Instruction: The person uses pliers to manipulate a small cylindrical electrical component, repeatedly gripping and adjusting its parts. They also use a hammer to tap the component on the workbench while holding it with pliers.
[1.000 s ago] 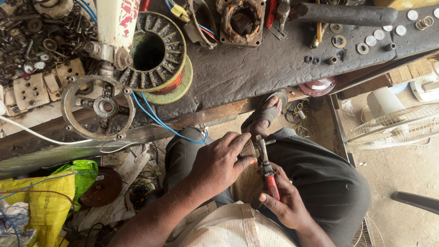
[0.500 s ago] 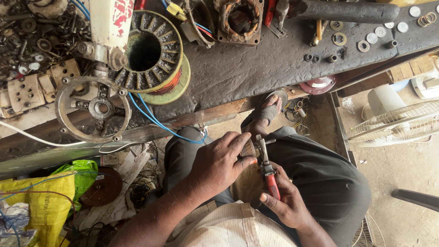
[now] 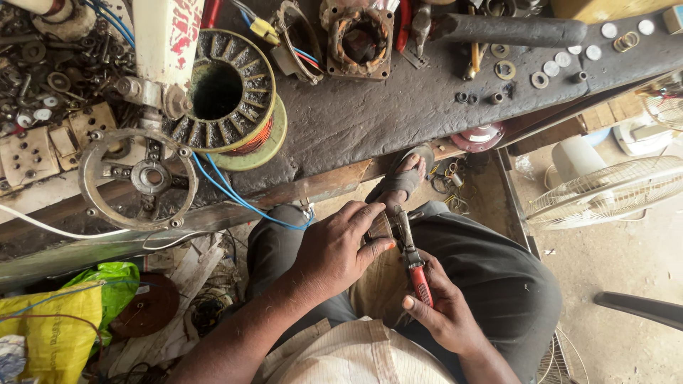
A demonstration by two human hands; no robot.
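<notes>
My left hand (image 3: 334,249) covers most of what I am working on: only a thin edge of a small flat piece (image 3: 379,229) shows under my curled fingers, and I cannot tell what it is made of. That hand is closed around it, thumb and fingertips pinched at its edge. My right hand (image 3: 445,313) is wrapped shut around the red handles of the pliers (image 3: 411,252), whose dull metal nose points toward twelve o'clock and meets the piece just beside my left fingertips. Whether the nose actually bites it is hidden.

Both hands rest over my lap in dark grey trousers, and the pale striped shirt is cut off at the bottom edge. At twelve o'clock from my hands a sandalled foot (image 3: 405,178) rests against the rough, greasy workbench (image 3: 398,114). On the bench, at eleven o'clock, sits a ring-shaped slotted motor core (image 3: 220,92) with copper winding, and a spoked metal cover (image 3: 139,178) lies beside it. Blue wires (image 3: 235,195) trail off the bench's edge. At three o'clock a white wire fan guard (image 3: 605,192) is partly cut off. A yellow bag (image 3: 50,327) lies at eight o'clock.
</notes>
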